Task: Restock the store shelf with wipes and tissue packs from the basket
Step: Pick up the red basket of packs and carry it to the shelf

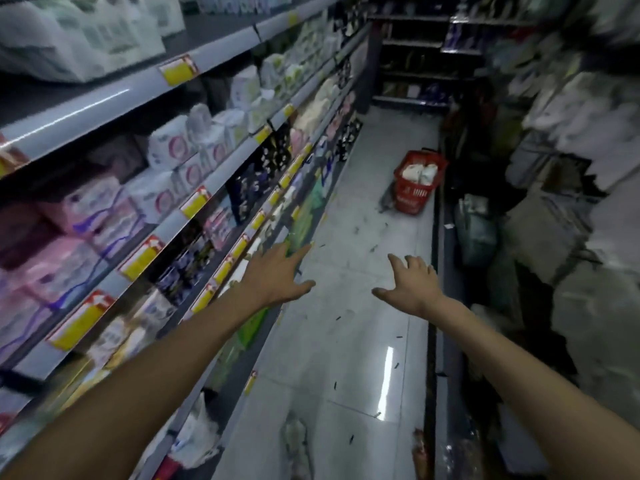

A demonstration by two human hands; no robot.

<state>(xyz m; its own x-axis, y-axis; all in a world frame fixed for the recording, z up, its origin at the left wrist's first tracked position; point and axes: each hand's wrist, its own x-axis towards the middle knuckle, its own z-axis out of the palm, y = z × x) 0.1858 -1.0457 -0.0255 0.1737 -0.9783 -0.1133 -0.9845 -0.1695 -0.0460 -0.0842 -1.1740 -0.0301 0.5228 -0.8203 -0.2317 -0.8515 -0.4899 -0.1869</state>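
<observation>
Reaching: left hand (277, 273) and right hand (414, 284) — fingers spread, holding nothing
Basket (412, 197): red, on the floor (346, 341) well ahead, white packs (419, 173) inside
Shelf (221, 183): stocked, along the left

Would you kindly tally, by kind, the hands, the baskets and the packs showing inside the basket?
Hands: 2, left hand and right hand, both empty
Baskets: 1, the red basket on the floor
Packs: 2, white packs showing in it
Total: 5
</observation>
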